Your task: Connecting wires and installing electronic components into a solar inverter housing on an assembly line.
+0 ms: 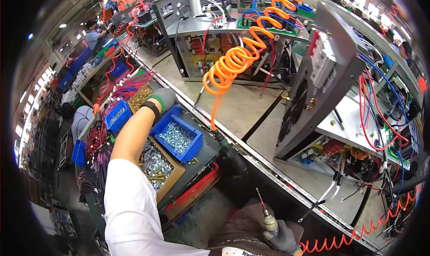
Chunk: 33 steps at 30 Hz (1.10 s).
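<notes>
My left hand (166, 98), in a grey glove with a green cuff and a black wristband, reaches to the edge of a cardboard box (133, 104) of small brass-coloured parts. Its fingers are hidden behind the back of the hand. Just nearer than that hand is a blue bin (193, 145) full of small silvery fasteners. Low in the view, my gloved right hand (286, 239) is closed around a power screwdriver (269, 222). The screwdriver's long thin bit points up and away from me, and a red coiled hose (329, 245) trails off right beside the hand.
Another cardboard box (172, 177) holds mixed bolts and washers, beside a smaller blue bin (118, 114). An orange coiled hose (233, 65) hangs over the conveyor line, with a black tool (233, 159) at its end. Open metal chassis (320, 72) with loose wires stand on the line.
</notes>
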Available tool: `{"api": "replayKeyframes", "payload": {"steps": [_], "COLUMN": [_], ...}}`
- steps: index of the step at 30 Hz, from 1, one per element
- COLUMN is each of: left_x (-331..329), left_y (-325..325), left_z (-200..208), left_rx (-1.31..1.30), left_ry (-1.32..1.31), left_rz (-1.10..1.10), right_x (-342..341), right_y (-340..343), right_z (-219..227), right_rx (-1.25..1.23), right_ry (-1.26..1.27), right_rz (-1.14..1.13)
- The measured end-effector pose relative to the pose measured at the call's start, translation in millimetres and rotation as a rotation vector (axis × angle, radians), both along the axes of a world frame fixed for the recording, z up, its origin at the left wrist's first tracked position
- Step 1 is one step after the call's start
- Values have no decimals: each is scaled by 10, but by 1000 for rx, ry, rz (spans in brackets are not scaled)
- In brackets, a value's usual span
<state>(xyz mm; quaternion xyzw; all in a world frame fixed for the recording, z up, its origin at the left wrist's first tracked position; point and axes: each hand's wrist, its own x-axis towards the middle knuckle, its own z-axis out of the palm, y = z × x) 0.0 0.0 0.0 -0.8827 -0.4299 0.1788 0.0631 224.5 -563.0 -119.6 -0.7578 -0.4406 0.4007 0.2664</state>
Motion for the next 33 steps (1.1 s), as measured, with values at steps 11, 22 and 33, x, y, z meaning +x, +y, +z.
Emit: {"api": "replayKeyframes", "payload": {"steps": [11, 22, 33], "left_x": [244, 1065, 1758], "left_y": [-1180, -3435, -4065], "left_z": [665, -664, -835], "left_rx": [-141, -1687, -1874], "left_ry": [-886, -1172, -1172], "left_rz": [-184, 445, 701], "right_x": [200, 371, 507], "right_y": [-51, -384, -1222], "right_z": [10, 219, 106], "right_rx": [84, 187, 277], "right_ry": [100, 196, -7], "right_rz": [46, 11, -144]}}
